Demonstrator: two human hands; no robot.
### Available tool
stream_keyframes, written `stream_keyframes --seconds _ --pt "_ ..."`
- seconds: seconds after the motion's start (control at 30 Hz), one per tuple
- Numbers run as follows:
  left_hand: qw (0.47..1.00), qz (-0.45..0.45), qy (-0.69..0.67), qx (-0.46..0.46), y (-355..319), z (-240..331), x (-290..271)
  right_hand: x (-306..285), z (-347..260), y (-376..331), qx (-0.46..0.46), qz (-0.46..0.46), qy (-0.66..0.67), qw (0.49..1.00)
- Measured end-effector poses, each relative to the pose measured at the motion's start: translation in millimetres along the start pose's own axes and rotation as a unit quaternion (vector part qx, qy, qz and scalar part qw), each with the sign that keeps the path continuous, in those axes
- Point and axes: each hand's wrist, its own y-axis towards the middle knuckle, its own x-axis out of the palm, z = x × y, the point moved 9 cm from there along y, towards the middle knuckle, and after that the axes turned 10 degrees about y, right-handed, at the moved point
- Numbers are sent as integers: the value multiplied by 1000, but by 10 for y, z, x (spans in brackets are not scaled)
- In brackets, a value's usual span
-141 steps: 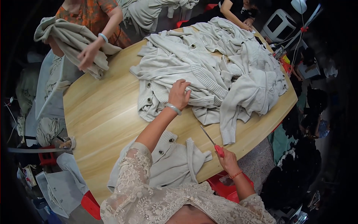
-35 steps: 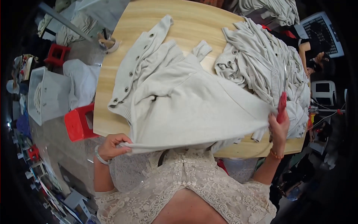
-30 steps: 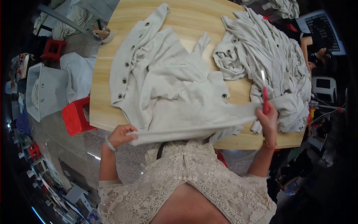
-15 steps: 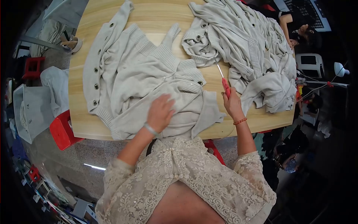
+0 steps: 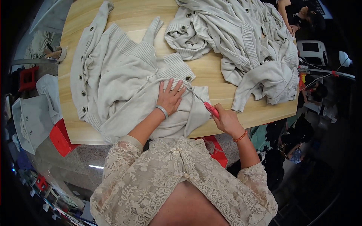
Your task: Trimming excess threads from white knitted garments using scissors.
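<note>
A light grey knitted cardigan (image 5: 120, 75) with dark buttons is spread over the left half of the table. My left hand (image 5: 171, 98) rests flat on it, fingers apart, close to a ribbed edge. In my right hand (image 5: 228, 122) is a slim red-handled tool (image 5: 211, 109) with a long thin metal shaft, rather like a screwdriver. The shaft points up and left, and its tip is at the cardigan's ribbed edge beside my left fingertips. Whether the tip touches the knit I cannot tell.
A heap of similar grey knitwear (image 5: 241, 41) covers the right side of the wooden table (image 5: 215, 77). Beyond it another person's arm (image 5: 285, 17) shows. Red stools (image 5: 62, 139) and a pale plastic bin (image 5: 34, 122) stand on the floor at left.
My left hand has moved right and settled flat on the knit. My right hand has brought the red-handled tool left and down to the cardigan. The whole view has shifted slightly.
</note>
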Motion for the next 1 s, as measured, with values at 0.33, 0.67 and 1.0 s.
stream_keyframes --seconds 0.33,0.67,1.0 --pt "999 -13 33 33 -41 44 79 -71 -252 258 -44 -15 -57 997" --pt "991 -113 61 27 -31 20 280 488 -1209 657 -202 -91 -48 974" --pt "999 -24 38 30 -64 34 169 -158 -256 167 -33 -1 -93 995"
